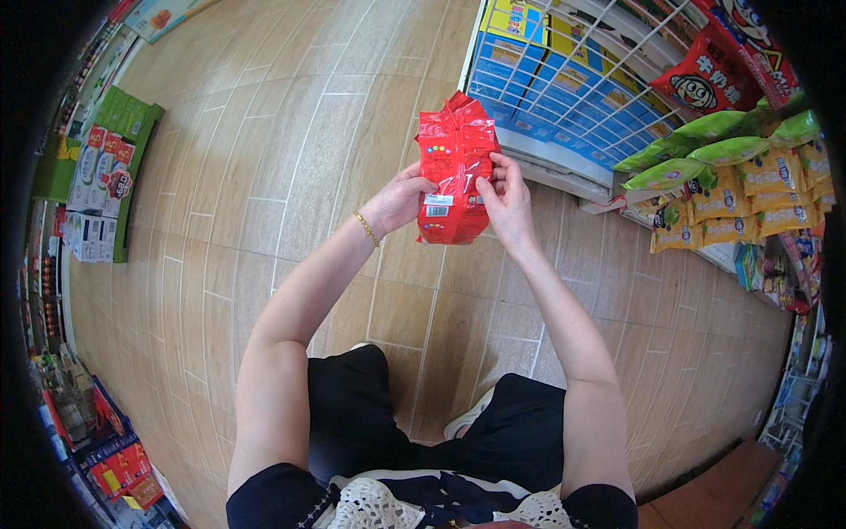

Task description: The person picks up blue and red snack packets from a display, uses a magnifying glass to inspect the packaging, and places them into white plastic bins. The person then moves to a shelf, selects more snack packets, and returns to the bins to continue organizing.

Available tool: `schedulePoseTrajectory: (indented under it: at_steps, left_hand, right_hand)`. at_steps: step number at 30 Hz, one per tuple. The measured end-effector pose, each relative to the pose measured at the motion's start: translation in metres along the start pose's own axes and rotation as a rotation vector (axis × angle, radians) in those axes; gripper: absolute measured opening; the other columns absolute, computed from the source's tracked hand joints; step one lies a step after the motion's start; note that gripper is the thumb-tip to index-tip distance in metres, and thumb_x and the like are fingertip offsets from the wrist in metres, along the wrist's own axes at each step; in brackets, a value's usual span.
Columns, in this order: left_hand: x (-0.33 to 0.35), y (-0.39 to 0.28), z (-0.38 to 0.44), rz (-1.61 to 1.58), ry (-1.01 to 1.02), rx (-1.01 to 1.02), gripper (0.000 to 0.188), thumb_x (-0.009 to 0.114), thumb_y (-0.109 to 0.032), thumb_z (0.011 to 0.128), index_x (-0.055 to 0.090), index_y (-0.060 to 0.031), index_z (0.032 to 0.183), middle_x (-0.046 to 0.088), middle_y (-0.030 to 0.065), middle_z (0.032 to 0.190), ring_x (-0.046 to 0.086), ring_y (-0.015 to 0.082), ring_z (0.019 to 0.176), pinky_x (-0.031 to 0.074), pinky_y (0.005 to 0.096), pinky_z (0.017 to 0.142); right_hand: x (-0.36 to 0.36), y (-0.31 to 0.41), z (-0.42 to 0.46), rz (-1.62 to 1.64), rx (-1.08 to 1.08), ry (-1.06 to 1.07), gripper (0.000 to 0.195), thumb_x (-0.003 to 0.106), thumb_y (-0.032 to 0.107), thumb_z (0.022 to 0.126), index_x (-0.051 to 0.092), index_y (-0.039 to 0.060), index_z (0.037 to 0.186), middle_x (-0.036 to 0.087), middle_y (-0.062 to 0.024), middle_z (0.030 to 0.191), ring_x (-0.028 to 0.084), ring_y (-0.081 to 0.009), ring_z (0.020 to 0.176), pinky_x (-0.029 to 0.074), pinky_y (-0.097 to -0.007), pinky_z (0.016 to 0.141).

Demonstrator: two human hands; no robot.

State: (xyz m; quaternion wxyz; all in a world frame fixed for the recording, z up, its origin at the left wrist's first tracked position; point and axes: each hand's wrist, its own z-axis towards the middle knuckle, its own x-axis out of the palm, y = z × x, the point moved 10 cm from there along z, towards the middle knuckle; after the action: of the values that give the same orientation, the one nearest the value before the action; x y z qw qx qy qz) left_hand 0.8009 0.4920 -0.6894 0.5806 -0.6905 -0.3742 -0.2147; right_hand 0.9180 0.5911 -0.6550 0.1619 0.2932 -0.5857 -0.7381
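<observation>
A shiny red plastic snack bag (456, 175) is held out in front of me above the floor, its back seam and a barcode facing up. My left hand (401, 200) grips its left edge, thumb on top near the barcode. On the other side, my right hand (507, 197) pinches the right edge between thumb and fingers. The top end of the bag is crimped and points away from me. A gold bracelet (367, 229) circles my left wrist.
A white wire rack (575, 79) with blue-and-yellow boxes (509, 73) stands ahead right. Yellow snack bags (720, 195) and green bags (733, 147) hang at the right. Milk cartons (99, 172) on a green display (139, 165) stand left. Wood-look tiles (264, 165) cover the floor.
</observation>
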Motion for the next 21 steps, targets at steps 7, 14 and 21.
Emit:
schedulePoseTrajectory:
  at_steps: [7,14,21]
  left_hand:
    - [0.0,0.004,0.001,0.008,0.011,-0.018,0.051,0.047,0.009,0.083,0.046,-0.0032,0.132,0.057,0.0112,0.128,0.058,0.0211,0.116,0.046,0.0389,0.103]
    - [0.001,0.006,0.001,0.002,0.026,-0.019,0.05,0.049,0.007,0.084,0.045,-0.0026,0.133,0.056,0.0122,0.13,0.057,0.0223,0.117,0.045,0.0409,0.104]
    - [0.002,0.008,0.001,-0.004,0.038,-0.022,0.05,0.051,0.005,0.085,0.044,-0.0026,0.134,0.055,0.0131,0.132,0.056,0.0237,0.12,0.043,0.0423,0.106]
  right_hand:
    - [-0.002,0.014,-0.005,-0.186,0.016,-0.067,0.068,0.082,0.029,0.073,0.047,0.0027,0.125,0.059,-0.0156,0.102,0.06,-0.0264,0.091,0.051,-0.0383,0.081]
    - [-0.001,0.015,-0.005,-0.231,0.062,-0.059,0.072,0.083,0.028,0.07,0.045,0.0024,0.126,0.056,-0.017,0.111,0.056,-0.0281,0.102,0.047,-0.0404,0.089]
    - [-0.002,0.015,-0.006,-0.235,0.059,-0.066,0.07,0.082,0.025,0.07,0.045,0.0017,0.125,0.056,-0.0165,0.112,0.055,-0.028,0.101,0.047,-0.0402,0.09]
